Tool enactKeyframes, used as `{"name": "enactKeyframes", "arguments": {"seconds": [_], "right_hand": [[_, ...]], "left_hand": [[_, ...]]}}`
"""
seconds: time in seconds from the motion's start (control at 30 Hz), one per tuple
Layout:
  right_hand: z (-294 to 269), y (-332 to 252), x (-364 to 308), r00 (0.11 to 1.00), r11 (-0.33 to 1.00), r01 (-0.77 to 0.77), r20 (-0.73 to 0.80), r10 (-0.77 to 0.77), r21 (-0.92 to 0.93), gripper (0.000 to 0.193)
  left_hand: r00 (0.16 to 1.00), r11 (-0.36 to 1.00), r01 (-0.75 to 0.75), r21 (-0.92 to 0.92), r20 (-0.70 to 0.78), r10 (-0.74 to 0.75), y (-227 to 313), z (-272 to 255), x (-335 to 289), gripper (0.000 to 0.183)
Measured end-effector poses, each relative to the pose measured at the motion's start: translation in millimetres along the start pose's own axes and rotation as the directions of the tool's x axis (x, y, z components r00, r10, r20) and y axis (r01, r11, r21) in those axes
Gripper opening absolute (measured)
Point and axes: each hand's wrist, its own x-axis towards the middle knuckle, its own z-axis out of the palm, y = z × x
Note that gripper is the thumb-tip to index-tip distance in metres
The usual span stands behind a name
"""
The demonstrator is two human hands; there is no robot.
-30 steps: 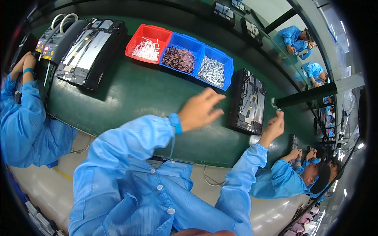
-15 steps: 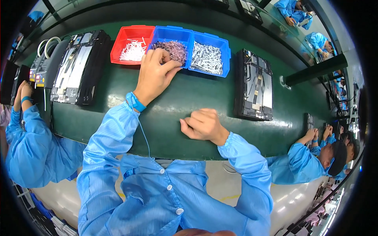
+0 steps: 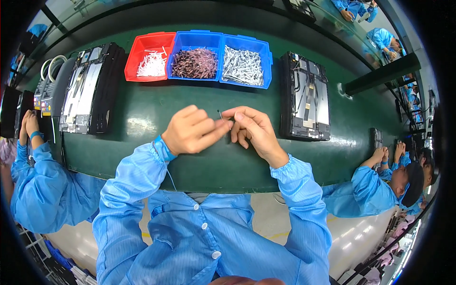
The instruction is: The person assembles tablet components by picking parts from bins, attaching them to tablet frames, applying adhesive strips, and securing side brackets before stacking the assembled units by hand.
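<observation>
Above the bench my two hands meet at the fingertips. My left hand [image 3: 192, 132], with a blue band round its wrist, is closed in a pinch. A tiny thin piece with a dark tip [image 3: 219, 114] sticks up from where the fingertips touch. My right hand [image 3: 256, 133] pinches at the same spot with index finger and thumb, its other fingers loosely curled. Fingers partly hide the piece. Beyond the hands stand a red bin [image 3: 132, 61] of white slim pieces, a blue bin [image 3: 197, 38] of dark pinkish ones, and another blue bin [image 3: 267, 61] of black-and-white ones.
Stacks of flat black device housings stand on the green bench [image 3: 142, 107]: a left stack [image 3: 88, 90] and a right stack [image 3: 306, 97]. A grey device with cable loops [image 3: 52, 90] is farther left. Co-workers in blue sit on both sides. A dark bar [image 3: 382, 76] juts in at right.
My left hand has come back from the middle bin toward me. My right hand has risen and its fist has loosened; both hands' fingertips now meet at a thin dark-tipped piece.
</observation>
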Motion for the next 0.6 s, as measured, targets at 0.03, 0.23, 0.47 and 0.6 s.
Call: {"name": "enactKeyframes", "arguments": {"seconds": [0.03, 0.23, 0.47, 0.6], "right_hand": [[-0.7, 0.4, -0.8, 1.000, 1.000, 0.000, -0.004, 0.000, 0.001, 0.026], [0.6, 5.8, -1.3, 0.999, 0.999, -0.032, 0.006, 0.032, -0.011, 0.015], [1.1, 7.6, -1.0, 0.999, 0.999, -0.041, -0.023, 0.041, 0.008, 0.012], [-1.8, 8.2, -1.0, 0.998, 0.999, -0.036, -0.042, 0.036, -0.002, 0.014]], "left_hand": [[1.000, 1.000, -0.001, -0.004, -0.001, 0.001, 3.5, 1.3, 1.3, 0.024], [0.999, 0.996, -0.028, -0.088, 0.017, 0.030, 9.6, 9.5, -1.4, 0.034], [0.999, 0.986, 0.028, -0.162, 0.044, -0.021, 11.9, 12.8, 0.1, 0.033], [0.996, 0.974, 0.071, -0.215, 0.066, -0.058, 12.5, 13.6, 0.3, 0.026]]}}
